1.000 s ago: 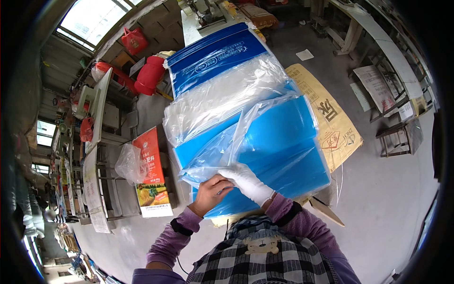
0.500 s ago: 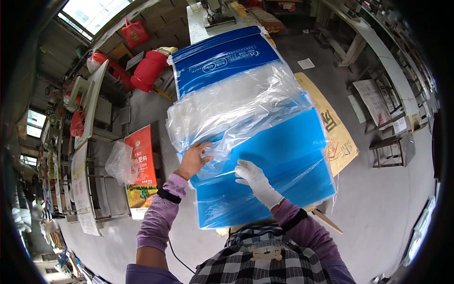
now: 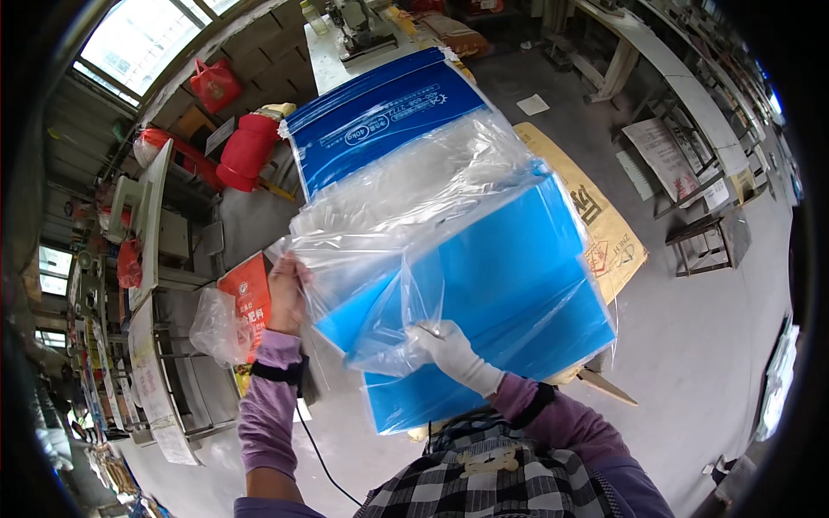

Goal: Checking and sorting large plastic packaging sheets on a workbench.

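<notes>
A stack of blue plastic sacks (image 3: 518, 259) lies before me, its far end dark blue with white print. Across its middle is crumpled clear plastic film (image 3: 423, 186) in several layers. My left hand (image 3: 287, 292), bare, has its fingers closed on the film's left edge, just off the stack's left side. In a white glove, my right hand (image 3: 453, 350) pinches a lower part of the film over the near blue sacks. Between my hands the film is pulled into a loose, see-through fold.
A brown paper sack (image 3: 617, 250) sticks out under the stack's right side. A sewing machine (image 3: 358, 30) stands on a white table at the back. To the left are a red printed sack (image 3: 246, 293), a clear plastic bag (image 3: 220, 328) and red bundles (image 3: 250, 151). At right stands a stool (image 3: 708, 246).
My left hand has moved left and slightly away from me, drawing the film's edge outward. The right hand has moved a little nearer and now grips film. The view has shifted slightly.
</notes>
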`<state>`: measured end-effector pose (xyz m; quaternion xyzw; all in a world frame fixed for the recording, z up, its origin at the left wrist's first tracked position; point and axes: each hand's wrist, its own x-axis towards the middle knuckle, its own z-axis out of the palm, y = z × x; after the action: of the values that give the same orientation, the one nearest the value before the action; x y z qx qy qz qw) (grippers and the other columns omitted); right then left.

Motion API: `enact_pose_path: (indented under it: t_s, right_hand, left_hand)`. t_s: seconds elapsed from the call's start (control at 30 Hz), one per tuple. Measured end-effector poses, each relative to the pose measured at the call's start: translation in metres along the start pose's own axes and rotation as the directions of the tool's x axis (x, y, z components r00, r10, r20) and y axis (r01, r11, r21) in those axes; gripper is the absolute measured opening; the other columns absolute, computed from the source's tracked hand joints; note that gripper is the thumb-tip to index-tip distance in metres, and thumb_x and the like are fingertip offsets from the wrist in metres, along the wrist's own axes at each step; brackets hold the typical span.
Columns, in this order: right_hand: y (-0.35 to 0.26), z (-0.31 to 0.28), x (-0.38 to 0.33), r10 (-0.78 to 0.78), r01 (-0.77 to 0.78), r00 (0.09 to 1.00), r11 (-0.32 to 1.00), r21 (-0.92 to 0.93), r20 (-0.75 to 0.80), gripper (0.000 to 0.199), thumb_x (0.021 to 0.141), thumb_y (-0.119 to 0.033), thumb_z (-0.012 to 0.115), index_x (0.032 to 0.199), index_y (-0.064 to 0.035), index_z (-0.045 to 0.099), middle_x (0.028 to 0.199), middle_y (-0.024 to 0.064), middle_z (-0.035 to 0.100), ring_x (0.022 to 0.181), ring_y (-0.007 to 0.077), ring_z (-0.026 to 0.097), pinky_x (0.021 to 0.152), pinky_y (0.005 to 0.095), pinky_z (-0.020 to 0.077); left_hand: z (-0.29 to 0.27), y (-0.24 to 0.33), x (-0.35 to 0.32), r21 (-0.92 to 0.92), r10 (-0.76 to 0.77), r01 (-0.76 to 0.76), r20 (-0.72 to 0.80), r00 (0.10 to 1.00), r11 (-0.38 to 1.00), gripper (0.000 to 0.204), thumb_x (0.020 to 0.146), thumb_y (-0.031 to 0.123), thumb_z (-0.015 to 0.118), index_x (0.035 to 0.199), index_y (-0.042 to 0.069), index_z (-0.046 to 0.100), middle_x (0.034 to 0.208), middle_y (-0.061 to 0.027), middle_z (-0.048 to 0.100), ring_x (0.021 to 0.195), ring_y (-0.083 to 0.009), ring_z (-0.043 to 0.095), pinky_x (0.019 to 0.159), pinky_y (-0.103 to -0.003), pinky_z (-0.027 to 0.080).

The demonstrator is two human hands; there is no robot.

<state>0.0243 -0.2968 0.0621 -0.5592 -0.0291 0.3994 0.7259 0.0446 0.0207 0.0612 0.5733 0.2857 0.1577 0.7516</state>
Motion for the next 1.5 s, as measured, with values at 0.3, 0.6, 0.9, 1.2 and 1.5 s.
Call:
enact_pose_path:
  t_s: [0.3, 0.6, 0.9, 1.2, 1.5]
  right_hand:
    - [0.101, -0.066, -0.119, 0.227, -0.095, 0.918, 0.921, -0.377, 0.325, 0.035, 0.089, -0.027, 0.067, 0.115, -0.0040, 0.062, 0.105, 0.0071, 0.067, 0.090, 0.0183, 0.066, 0.086, 0.0312, 0.0531]
    - [0.112, -0.027, -0.099, -0.076, 0.255, 0.912, 0.875, -0.411, 0.404, 0.057, 0.079, -0.017, 0.068, 0.131, -0.0024, 0.050, 0.123, 0.0198, 0.054, 0.112, 0.0327, 0.054, 0.097, 0.0403, 0.0439]
    - [0.050, -0.121, -0.173, 0.079, 0.161, 0.950, 0.705, -0.691, 0.302, 0.066, 0.079, -0.053, 0.070, 0.121, -0.0047, 0.056, 0.122, 0.0169, 0.057, 0.112, 0.0384, 0.054, 0.090, 0.0445, 0.0457]
    - [0.032, -0.199, -0.256, -0.245, 0.253, 0.967, 0.953, 0.166, -0.068, 0.101, 0.076, -0.042, 0.079, 0.147, 0.0007, 0.020, 0.140, 0.0164, 0.040, 0.122, 0.0254, 0.047, 0.098, 0.0345, 0.0420]
    - [0.007, -0.197, -0.230, -0.275, 0.195, 0.941, 0.917, -0.349, -0.196, 0.051, 0.079, -0.034, 0.077, 0.113, -0.0023, 0.057, 0.104, 0.0088, 0.063, 0.091, 0.0158, 0.062, 0.079, 0.0289, 0.0478]
  left_hand:
    - [-0.072, -0.048, 0.146, -0.024, -0.172, 0.172, -0.283, 0.944, 0.985, 0.011, 0.095, 0.010, 0.055, 0.092, 0.003, 0.063, 0.075, -0.0017, 0.058, 0.064, -0.0144, 0.057, 0.058, -0.027, 0.050]
    - [0.157, -0.033, -0.079, 0.586, -0.397, -0.152, 0.694, 0.601, 0.796, 0.048, 0.099, 0.042, 0.044, 0.107, 0.000, 0.068, 0.099, -0.0088, 0.069, 0.105, -0.0204, 0.057, 0.094, -0.033, 0.042]
    - [0.243, -0.068, -0.242, 0.504, -0.383, -0.148, 0.789, 0.480, 0.851, 0.029, 0.096, 0.011, 0.057, 0.123, 0.003, 0.059, 0.087, -0.0061, 0.070, 0.063, -0.0134, 0.062, 0.057, -0.027, 0.049]
    - [0.277, -0.091, -0.302, 0.432, -0.163, -0.395, 0.815, 0.557, 0.811, 0.005, 0.080, 0.000, 0.074, 0.084, -0.001, 0.072, 0.078, -0.0096, 0.071, 0.066, -0.0116, 0.065, 0.061, -0.024, 0.053]
    - [0.295, -0.094, -0.309, 0.543, -0.040, -0.675, 0.793, 0.608, 0.499, 0.035, 0.067, 0.017, 0.086, 0.058, 0.002, 0.054, 0.050, -0.0087, 0.051, 0.045, -0.0078, 0.040, 0.042, -0.026, 0.034]
